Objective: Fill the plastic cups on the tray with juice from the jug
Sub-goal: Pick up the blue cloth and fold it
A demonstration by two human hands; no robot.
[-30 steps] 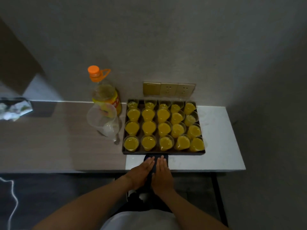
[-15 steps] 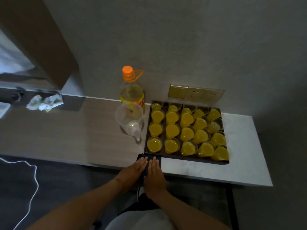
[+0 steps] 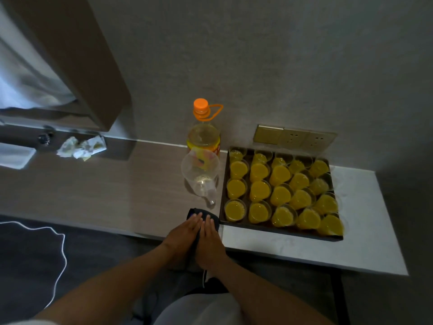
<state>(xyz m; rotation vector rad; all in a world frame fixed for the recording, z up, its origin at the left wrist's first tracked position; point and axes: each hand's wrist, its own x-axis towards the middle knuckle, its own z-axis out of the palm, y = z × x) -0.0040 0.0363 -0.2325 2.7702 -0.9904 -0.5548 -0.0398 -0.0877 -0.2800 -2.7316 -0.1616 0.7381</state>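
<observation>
Flat and side by side, the person's left hand (image 3: 181,233) and right hand (image 3: 209,235) rest with straight fingers on a small dark cloth-like object (image 3: 203,215) at the near edge of the long counter (image 3: 112,195); neither hand grips anything, and what the dark object is cannot be told.

Just right of the hands sits the dark rectangular tray (image 3: 281,227), partly on the counter's white stone section. Its clear plastic cups (image 3: 280,195) stand packed rim to rim in a grid, and every one that shows holds orange juice, so the filling looks finished or nearly so. Left of the tray, just beside it, stands the clear plastic jug (image 3: 200,178), which looks almost drained. Behind the jug, against the wall, is a tall bottle with an orange cap (image 3: 203,134). Crumpled white tissues (image 3: 80,147) lie well apart at far left, and gold wall sockets (image 3: 294,138) sit behind the tray.

The likeliest mishap is a knock: the cups are crowded and well filled, so a nudge to the tray, or a careless reach across it, could slop juice or tip several at once. The tray's near edge lies close to the counter's front edge, leaving little margin there. Open room lies on the wood-toned surface left of the jug.
</observation>
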